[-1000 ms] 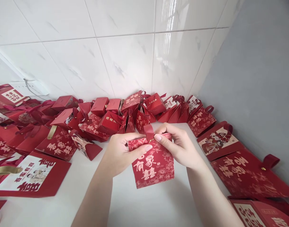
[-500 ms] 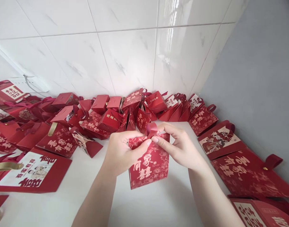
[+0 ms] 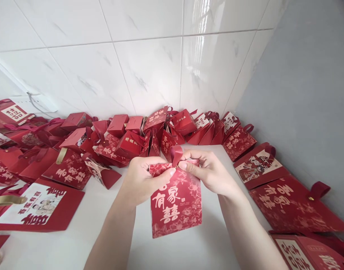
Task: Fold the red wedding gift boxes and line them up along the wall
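Observation:
Between my hands hangs a red gift box (image 3: 179, 208) with pale Chinese characters and a floral pattern, its front turned to me. A dark red ribbon loop (image 3: 176, 154) stands up from its top edge. My left hand (image 3: 144, 180) pinches the top left part of the box, thumb in front near the ribbon's base. On the other side, my right hand (image 3: 210, 170) grips the top right edge, its thumb pressed close to the ribbon. The fingers behind the box are mostly hidden.
Many red gift boxes (image 3: 129, 144) are heaped along the white tiled wall (image 3: 149, 71). A larger box with a white picture panel (image 3: 36, 202) lies at the left. More boxes (image 3: 293, 200) line the grey wall on the right. The white table (image 3: 104, 210) lies beneath.
The held box has come slightly lower and looks larger, its front tilted more towards me. Both hands keep their grip at its top edge. The view has shifted slightly.

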Demonstrator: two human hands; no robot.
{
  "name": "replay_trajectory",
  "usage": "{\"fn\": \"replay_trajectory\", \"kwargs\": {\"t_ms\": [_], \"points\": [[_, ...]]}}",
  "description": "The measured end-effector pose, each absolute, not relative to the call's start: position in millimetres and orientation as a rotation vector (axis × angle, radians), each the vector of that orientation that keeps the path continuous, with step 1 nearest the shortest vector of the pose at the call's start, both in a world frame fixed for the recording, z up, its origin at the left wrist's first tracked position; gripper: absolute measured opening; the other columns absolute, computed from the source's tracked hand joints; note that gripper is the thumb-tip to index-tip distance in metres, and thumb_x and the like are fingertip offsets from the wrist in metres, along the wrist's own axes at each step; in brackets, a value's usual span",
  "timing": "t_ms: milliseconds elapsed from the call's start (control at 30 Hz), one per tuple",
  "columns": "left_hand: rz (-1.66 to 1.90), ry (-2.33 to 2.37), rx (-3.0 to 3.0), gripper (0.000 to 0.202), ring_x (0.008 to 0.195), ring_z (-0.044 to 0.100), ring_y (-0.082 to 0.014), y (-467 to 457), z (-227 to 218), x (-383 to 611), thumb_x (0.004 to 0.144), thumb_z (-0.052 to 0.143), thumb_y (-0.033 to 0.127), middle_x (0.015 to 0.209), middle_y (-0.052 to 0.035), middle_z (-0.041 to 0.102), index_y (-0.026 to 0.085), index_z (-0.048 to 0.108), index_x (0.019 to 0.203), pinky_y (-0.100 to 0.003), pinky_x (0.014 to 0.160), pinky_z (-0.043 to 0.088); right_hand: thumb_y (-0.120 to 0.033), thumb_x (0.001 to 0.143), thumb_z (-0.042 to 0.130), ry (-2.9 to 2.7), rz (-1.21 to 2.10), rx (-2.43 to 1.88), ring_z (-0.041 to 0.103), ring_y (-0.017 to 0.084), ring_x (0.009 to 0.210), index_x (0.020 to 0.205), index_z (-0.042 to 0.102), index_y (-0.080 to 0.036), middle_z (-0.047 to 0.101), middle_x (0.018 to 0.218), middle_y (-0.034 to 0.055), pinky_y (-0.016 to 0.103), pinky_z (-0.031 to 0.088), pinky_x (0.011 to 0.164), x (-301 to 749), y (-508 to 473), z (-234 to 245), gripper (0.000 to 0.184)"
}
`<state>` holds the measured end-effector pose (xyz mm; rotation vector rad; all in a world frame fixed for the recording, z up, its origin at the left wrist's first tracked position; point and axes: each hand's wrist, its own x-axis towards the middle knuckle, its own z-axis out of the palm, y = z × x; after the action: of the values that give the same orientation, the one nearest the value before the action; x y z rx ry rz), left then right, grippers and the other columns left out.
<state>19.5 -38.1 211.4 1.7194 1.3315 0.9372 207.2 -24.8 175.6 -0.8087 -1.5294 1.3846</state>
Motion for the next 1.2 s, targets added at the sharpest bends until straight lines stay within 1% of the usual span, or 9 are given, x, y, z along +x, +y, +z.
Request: {"fn": "replay_trajectory", "kwargs": {"t_ms": [133, 300, 400, 467, 600, 733, 867, 1067, 1200], "points": [[0.816, 1.305, 1.73, 0.026, 0.054, 0.046, -0.0105, -34.6, 214.0, 15.1, 0.077, 0.066, 0.033, 0.056, 0.001, 0.053, 0.015, 0.061, 0.061, -0.023, 0.049, 0.034, -0.041, 0.087, 0.062, -1.626, 1.186, -0.878, 0.053, 0.011, 0.066, 0.082, 0.064, -0.019, 0.06, 0.077, 0.0012, 0.023, 0.043, 0.056, 212.5, -25.1, 178.9, 0.024], [0.818, 1.236, 1.898, 0.02, 0.06, 0.054, -0.0132, -28.2, 205.3, 9.5, 0.08, 0.064, 0.034, 0.065, -0.0007, 0.064, 0.016, 0.073, 0.077, -0.023, 0.054, 0.039, -0.034, 0.083, 0.069, -1.772, 0.98, -0.876, 0.058, 0.015, 0.081, 0.094, 0.061, -0.021, 0.063, 0.092, 0.0028, 0.027, 0.049, 0.071, 212.7, -28.0, 181.5, 0.019], [0.855, 1.213, 2.064, 0.018, 0.067, 0.06, -0.0151, -26.5, 198.9, 6.9, 0.083, 0.062, 0.031, 0.075, -0.0017, 0.071, 0.019, 0.076, 0.086, -0.023, 0.059, 0.043, -0.029, 0.082, 0.07, -1.796, 0.915, -0.889, 0.058, 0.016, 0.082, 0.089, 0.059, -0.021, 0.061, 0.089, 0.0024, 0.028, 0.051, 0.074, 211.3, -29.8, 180.3, 0.015], [0.855, 1.176, 2.161, 0.017, 0.066, 0.061, -0.0142, -25.6, 197.4, 5.5, 0.084, 0.061, 0.029, 0.075, -0.001, 0.072, 0.021, 0.076, 0.088, -0.023, 0.06, 0.044, -0.026, 0.084, 0.067, -1.794, 0.947, -0.875, 0.058, 0.015, 0.082, 0.087, 0.059, -0.021, 0.06, 0.089, 0.0021, 0.028, 0.053, 0.073, 211.8, -30.4, 179.6, 0.01], [0.842, 1.116, 2.242, 0.016, 0.063, 0.059, -0.0111, -24.4, 199.0, 4.6, 0.086, 0.061, 0.031, 0.074, 0.0009, 0.071, 0.022, 0.074, 0.088, -0.021, 0.059, 0.043, -0.024, 0.087, 0.063, -1.827, 0.943, -0.871, 0.059, 0.015, 0.083, 0.09, 0.062, -0.021, 0.061, 0.091, 0.0029, 0.026, 0.054, 0.068, 215.1, -30.8, 181.8, 0.004], [0.865, 1.147, 2.249, 0.02, 0.058, 0.05, -0.0087, -23.6, 198.8, 6.4, 0.089, 0.056, 0.034, 0.067, 0.0022, 0.063, 0.019, 0.069, 0.083, -0.02, 0.056, 0.039, -0.03, 0.087, 0.065, -1.829, 0.745, -0.96, 0.06, 0.017, 0.079, 0.089, 0.066, -0.02, 0.066, 0.085, 0.0035, 0.029, 0.049, 0.07, 215.1, -31.5, 186.9, 0.01], [0.876, 1.167, 2.21, 0.023, 0.058, 0.046, -0.0087, -21.5, 195.9, 9.0, 0.091, 0.053, 0.037, 0.065, 0.0028, 0.056, 0.018, 0.063, 0.081, -0.02, 0.053, 0.035, -0.032, 0.087, 0.065, -1.803, 0.731, -1.006, 0.06, 0.018, 0.081, 0.09, 0.067, -0.02, 0.067, 0.085, 0.0029, 0.03, 0.047, 0.073, 214.6, -32.4, 187.8, 0.013], [0.915, 1.078, 2.348, 0.019, 0.061, 0.044, -0.0085, -19.7, 193.3, 10.0, 0.096, 0.046, 0.028, 0.069, 0.0028, 0.051, 0.019, 0.054, 0.082, -0.021, 0.059, 0.036, -0.032, 0.088, 0.062, -1.874, 0.883, -1.032, 0.054, 0.015, 0.075, 0.091, 0.063, -0.021, 0.061, 0.081, -0.0002, 0.027, 0.043, 0.066, 217.6, -31.8, 184.1, 0.012], [0.955, 1.019, 2.434, 0.014, 0.06, 0.041, -0.0072, -20.2, 192.0, 9.6, 0.095, 0.047, 0.022, 0.069, 0.0041, 0.048, 0.019, 0.052, 0.083, -0.021, 0.057, 0.033, -0.029, 0.089, 0.062, -1.905, 0.805, -0.987, 0.047, 0.013, 0.072, 0.086, 0.06, -0.021, 0.054, 0.076, -0.0018, 0.025, 0.039, 0.065, 216.3, -31.4, 185.1, 0.008]]}}
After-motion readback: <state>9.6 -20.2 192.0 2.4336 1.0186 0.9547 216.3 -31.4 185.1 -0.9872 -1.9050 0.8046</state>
